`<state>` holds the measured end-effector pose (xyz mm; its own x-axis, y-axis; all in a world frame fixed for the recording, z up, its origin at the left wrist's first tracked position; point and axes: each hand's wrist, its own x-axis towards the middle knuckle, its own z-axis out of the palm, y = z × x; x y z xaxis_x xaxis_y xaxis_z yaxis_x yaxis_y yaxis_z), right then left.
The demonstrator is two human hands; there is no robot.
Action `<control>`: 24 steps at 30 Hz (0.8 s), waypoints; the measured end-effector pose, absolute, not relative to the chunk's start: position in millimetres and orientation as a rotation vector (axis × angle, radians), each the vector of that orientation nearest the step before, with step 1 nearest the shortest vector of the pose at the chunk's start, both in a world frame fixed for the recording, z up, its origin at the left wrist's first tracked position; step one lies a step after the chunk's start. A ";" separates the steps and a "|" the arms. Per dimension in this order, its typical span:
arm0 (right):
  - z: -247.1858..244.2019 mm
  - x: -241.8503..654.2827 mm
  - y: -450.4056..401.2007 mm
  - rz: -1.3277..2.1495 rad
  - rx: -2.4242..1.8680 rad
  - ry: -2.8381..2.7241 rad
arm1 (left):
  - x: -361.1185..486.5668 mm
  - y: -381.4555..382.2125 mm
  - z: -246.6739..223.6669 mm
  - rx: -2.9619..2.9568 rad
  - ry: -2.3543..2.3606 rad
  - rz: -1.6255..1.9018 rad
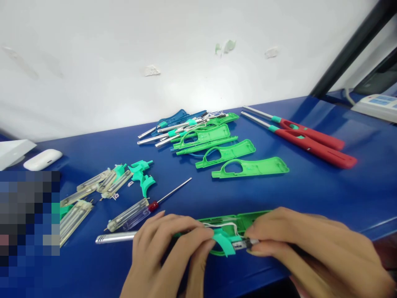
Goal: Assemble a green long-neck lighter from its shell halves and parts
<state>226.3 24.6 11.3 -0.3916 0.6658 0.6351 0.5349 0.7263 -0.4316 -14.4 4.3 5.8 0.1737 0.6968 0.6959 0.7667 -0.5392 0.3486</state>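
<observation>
The open green case (245, 217) lies right between the two hands, low over the blue surface (198, 190). It has one teal trigger (226, 244) on it and a thin white wire (234, 227) inside. One silver tube (114, 237) pokes out past the left side of the left hand (169, 250).

Past the hands, straight ahead, are two loose green halves (254, 167), one behind the other. Behind those is a pile of green and blue parts (201, 136) with silver tubes, too jumbled to count. Ahead of the right hand (305, 240), farther off, lie two red lighters (316, 147). Just past the left hand is one screwdriver (155, 205), touching one clear tank (128, 215). More clear tanks (76, 219) and teal bits (144, 176) sit farther left. One white case (43, 159) is far left.

The left hand's thumb and finger are pressed on the teal trigger. The right hand's thumb and finger pinch one small silver and black part (242, 244) beside it.
</observation>
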 end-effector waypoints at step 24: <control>8.6 229.0 21.9 0.556 -0.867 -2.145 | -7.1 2.2 3.6 -2.405 -1.402 -1.091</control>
